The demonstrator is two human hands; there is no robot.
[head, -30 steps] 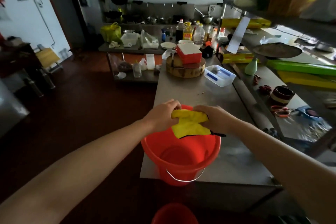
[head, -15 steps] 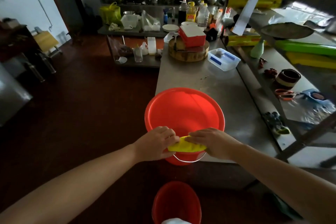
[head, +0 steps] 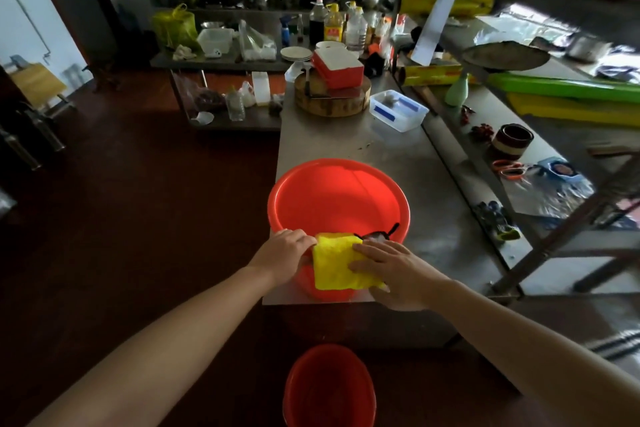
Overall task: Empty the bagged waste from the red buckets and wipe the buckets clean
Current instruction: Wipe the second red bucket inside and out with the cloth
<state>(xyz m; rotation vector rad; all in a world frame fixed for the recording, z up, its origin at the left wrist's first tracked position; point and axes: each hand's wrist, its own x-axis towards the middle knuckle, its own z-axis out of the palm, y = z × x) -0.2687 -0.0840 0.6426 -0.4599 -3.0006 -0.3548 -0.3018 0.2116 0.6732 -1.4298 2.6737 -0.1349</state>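
Left hand (head: 282, 253): at about 7 o'clock on the rim of the red bucket (head: 332, 198). Its grip is closed, fingers curled onto the top-left corner of the yellow cloth (head: 334, 265). My read is that it anchors the corner so the cloth doesn't slide, and steadies the bucket too.

The cloth is draped over the near rim at 6 o'clock and hangs down the outer wall. It's folded into a flat pad, probably to put more face on the plastic. Looks like the rim and outside wall are being wiped.

The bucket stands upright at the near corner of the steel surface (head: 398, 163), mouth up, with no bag or waste visible inside. Emptying looks done for this one. Being up on the surface brings it to arm height.

Second red bucket (head: 329, 388): on the floor at 6 o'clock, directly below the first. Its contents aren't readable from here. Likely next in line, or already done.

Right hand (head: 391, 270): at about 5 o'clock on the rim. Its grip is open, fingers straight, palm flat on the right half of the cloth, pressing it against the wall. This is the hand doing the scrubbing.

A small black-and-grey bit sits at the rim just above the right fingers. It could be a handle lug or a cloth edge, I can't tell which.

At 12 to 1 o'clock, a chopping block (head: 332, 101) and a clear tub (head: 398, 109) stand well apart from the work.
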